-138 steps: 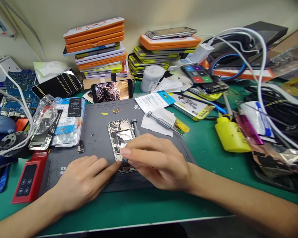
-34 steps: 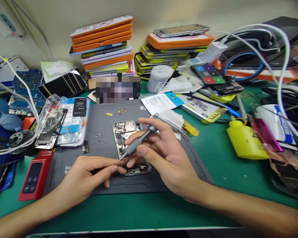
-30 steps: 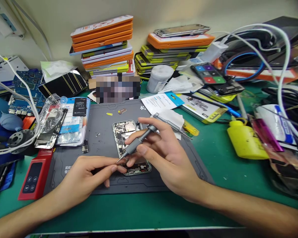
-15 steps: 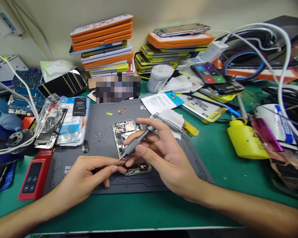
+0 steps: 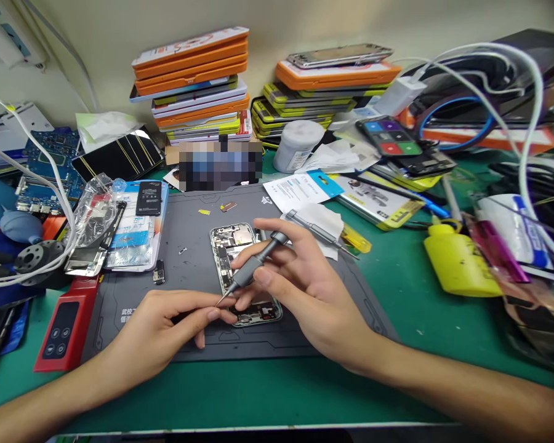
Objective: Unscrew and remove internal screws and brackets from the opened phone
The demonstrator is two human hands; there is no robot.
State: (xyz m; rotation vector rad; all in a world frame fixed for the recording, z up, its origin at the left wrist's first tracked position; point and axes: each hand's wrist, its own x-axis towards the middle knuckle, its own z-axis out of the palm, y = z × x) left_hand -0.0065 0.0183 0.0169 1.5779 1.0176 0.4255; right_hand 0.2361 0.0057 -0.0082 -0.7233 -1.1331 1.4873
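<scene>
An opened phone (image 5: 233,246) with bare circuitry lies on a dark grey work mat (image 5: 184,240). My right hand (image 5: 300,295) grips a grey screwdriver (image 5: 253,266), slanted down to the left above the phone. Its tip meets the pinched thumb and forefinger of my left hand (image 5: 166,332), which hover at the phone's lower left corner. Whatever those fingertips hold is too small to make out. The phone's lower half is hidden behind my right fingers.
A second screwdriver (image 5: 311,226) rests on white tissue right of the phone. Stacks of orange and yellow boxes (image 5: 194,86) line the wall. A yellow bottle (image 5: 457,264), cables and bags crowd the right. A red device (image 5: 62,326), a battery pack (image 5: 136,224) and small loose parts (image 5: 157,272) lie left.
Since 4.6 s ago my right hand has lifted the grey screwdriver and my left fingers have pinched at its tip. Over the last second both hands have stayed nearly still.
</scene>
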